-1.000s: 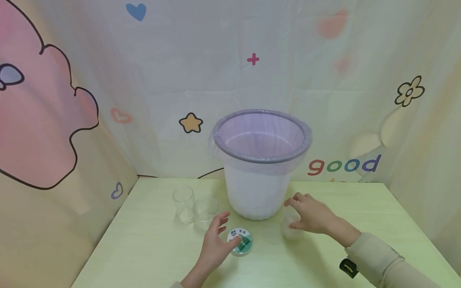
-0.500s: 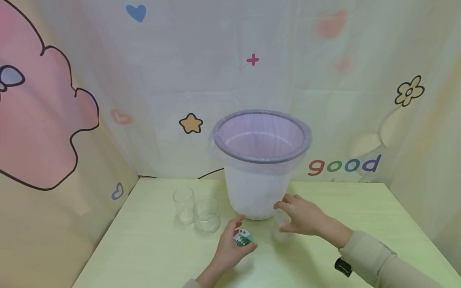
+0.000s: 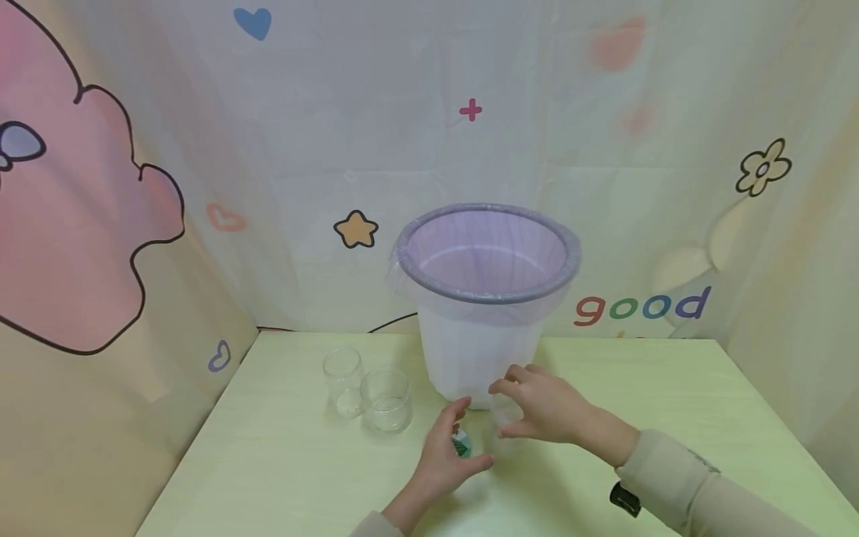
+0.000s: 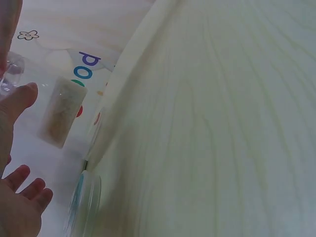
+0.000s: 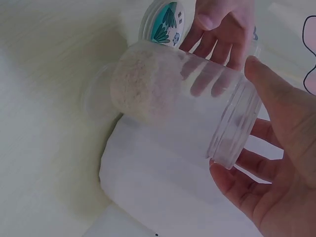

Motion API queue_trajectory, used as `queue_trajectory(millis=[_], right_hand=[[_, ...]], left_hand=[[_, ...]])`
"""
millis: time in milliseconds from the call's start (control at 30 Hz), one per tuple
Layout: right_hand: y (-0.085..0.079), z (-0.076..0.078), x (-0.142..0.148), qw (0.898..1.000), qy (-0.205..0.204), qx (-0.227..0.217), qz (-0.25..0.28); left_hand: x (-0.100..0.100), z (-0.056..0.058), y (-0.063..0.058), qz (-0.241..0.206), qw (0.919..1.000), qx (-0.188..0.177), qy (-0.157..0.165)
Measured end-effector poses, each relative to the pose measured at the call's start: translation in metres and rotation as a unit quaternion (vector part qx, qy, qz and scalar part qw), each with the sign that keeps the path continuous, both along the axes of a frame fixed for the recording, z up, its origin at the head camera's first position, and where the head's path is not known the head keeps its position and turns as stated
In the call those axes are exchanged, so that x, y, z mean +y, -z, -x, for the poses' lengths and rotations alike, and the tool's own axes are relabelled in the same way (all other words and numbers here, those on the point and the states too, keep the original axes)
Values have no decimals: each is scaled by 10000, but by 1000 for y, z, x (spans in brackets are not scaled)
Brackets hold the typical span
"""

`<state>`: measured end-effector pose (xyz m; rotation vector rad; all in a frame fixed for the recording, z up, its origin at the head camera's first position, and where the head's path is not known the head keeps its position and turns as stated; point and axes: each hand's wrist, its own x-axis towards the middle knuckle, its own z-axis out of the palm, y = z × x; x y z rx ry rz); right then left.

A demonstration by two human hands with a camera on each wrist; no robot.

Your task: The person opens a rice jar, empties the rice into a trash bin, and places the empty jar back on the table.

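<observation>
My right hand [image 3: 553, 406] grips a clear jar [image 5: 163, 89] by its threaded neck, thumb on one side and fingers on the other. Pale powder lies in the jar's bottom part; its mouth has no lid. A faint clear disc [image 5: 96, 96] lies on the table by the jar's base. My left hand [image 3: 439, 462] has its thumb and fingers spread to the left of the jar; whether it touches the glass I cannot tell. Partly behind those fingers sits a low round tub [image 5: 167, 24] with a green leaf print on top.
A white bin [image 3: 479, 343] with a clear liner over its grey rim stands just behind the jar. To the left are a tall clear glass [image 3: 344, 377] and a wider clear glass [image 3: 387, 406]. Printed cloth [image 3: 322, 149] hangs around the table [image 3: 268, 462].
The jar has moved left in my right hand. My left hand has moved right, past the wider glass and over the tub, so the two hands are closer together.
</observation>
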<state>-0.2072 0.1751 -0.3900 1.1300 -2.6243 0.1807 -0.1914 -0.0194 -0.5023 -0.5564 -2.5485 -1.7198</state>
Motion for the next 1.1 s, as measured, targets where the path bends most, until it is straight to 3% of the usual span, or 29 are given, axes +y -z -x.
queue_trajectory(millis=[167, 567, 900, 1100], right_hand=[[2, 0, -7, 9998, -122, 144, 13], [-1, -1, -23, 9982, -255, 497, 214], [-9, -4, -34, 9992, -140, 322, 167], [-9, -4, -36, 9993, -161, 258, 213]], left_hand=[[5, 0, 1, -84, 9999, 47, 108], [13, -1, -3, -166, 9999, 9, -16], [13, 1, -6, -159, 9986, 435, -260], [11, 4, -6, -64, 9985, 380, -383]])
